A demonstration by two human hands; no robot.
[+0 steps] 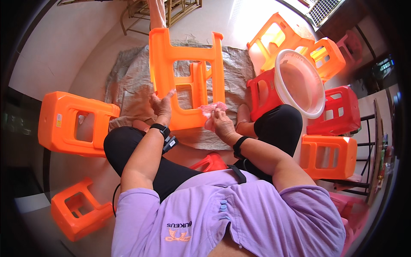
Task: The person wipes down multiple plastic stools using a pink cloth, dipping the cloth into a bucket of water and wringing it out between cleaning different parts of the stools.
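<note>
An orange plastic stool (192, 53) lies tipped in front of me, its legs pointing away and its cut-out side facing up. My left hand (161, 107) grips its near left edge, with the thumb over the plastic. In my right hand (224, 125), closed fingers hold a pink and white cloth (212, 112) against the stool's near right corner. Part of the cloth is hidden under those fingers. Beneath the stool a wrinkled grey-brown woven sheet (132, 77) is spread on the floor.
To my right a white basin (320, 100) rests on a red stool (262, 94). Other orange stools (70, 122) stand left and right, beside another red stool (342, 113). A bamboo chair (182, 10) is at the far side, with a person's leg (156, 15) near it.
</note>
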